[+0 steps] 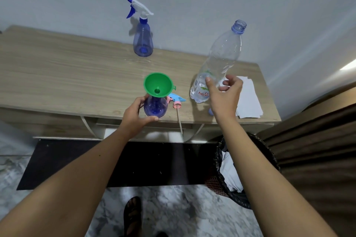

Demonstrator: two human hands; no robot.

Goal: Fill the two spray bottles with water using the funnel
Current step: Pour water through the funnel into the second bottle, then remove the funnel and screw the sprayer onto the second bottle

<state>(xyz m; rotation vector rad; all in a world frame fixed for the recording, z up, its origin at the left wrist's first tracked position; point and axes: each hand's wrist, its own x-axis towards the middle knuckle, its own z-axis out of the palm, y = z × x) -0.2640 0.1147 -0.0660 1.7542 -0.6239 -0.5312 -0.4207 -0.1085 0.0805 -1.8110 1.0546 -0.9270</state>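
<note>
From the head view, the left hand (134,114) cupped the near spray bottle (155,106) at the table (57,75) edge, the funnel (158,84) hiding its neck. The right hand (224,94) curled loosely beside the water bottle (219,59); actual contact was unclear.

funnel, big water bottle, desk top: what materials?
Funnel: opaque green plastic by the look, glossy, moulded rim tab.
Water bottle: thin clear plastic, likely PET; see-through, ribbed neck, printed label.
Desk top: wood-grain surface, matte; probably laminate rather than solid wood, cannot tell for sure.
</note>
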